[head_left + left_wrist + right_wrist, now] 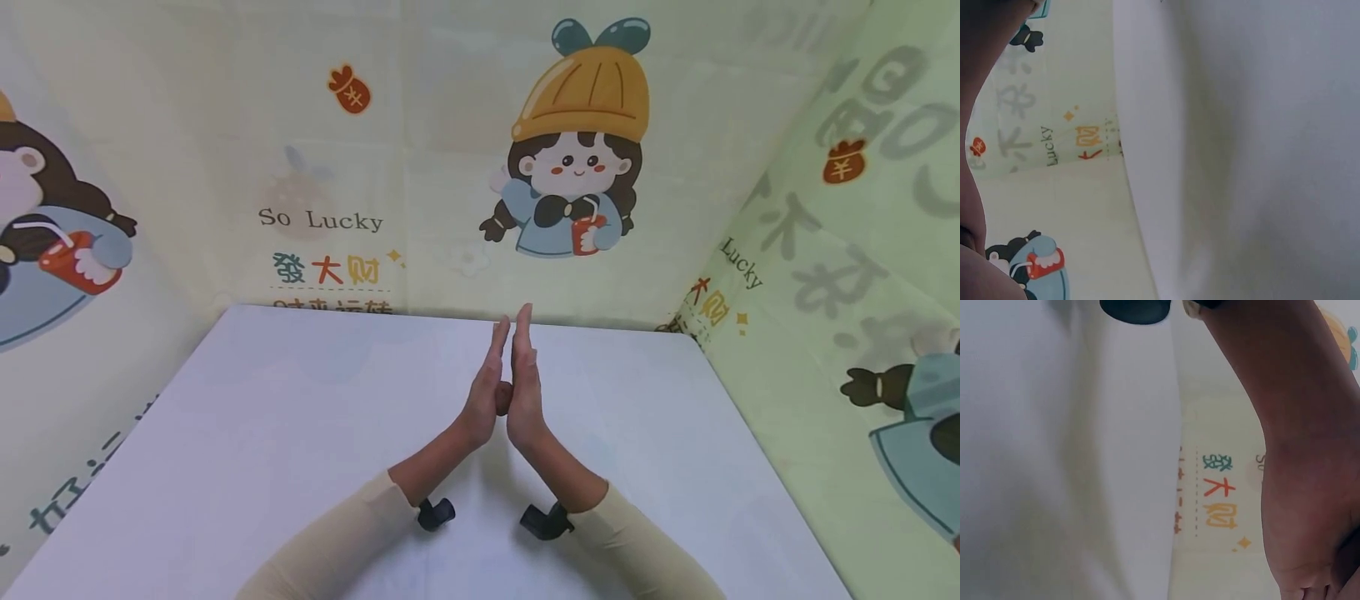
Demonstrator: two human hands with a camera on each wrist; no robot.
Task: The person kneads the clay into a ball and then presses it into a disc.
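A small round brown lump [504,398] sits between my two palms, low down near the heels of the hands. My left hand [482,402] presses it from the left, fingers straight and pointing up and away. From the other side my right hand [527,396] faces it, its fingers also straight. Toward the fingertips a narrow gap shows between the hands. Both are raised over the white table [315,417]. In the right wrist view the right hand [1310,525] fills the right side, and the lump is hidden there; the left wrist view hides it too.
Dark wrist cameras are strapped on, the left camera [437,514] and the right camera [545,522] on the inner sides of the sleeves. A printed cloth backdrop [442,167] with cartoon figures rises behind the table's far edge and along both sides.
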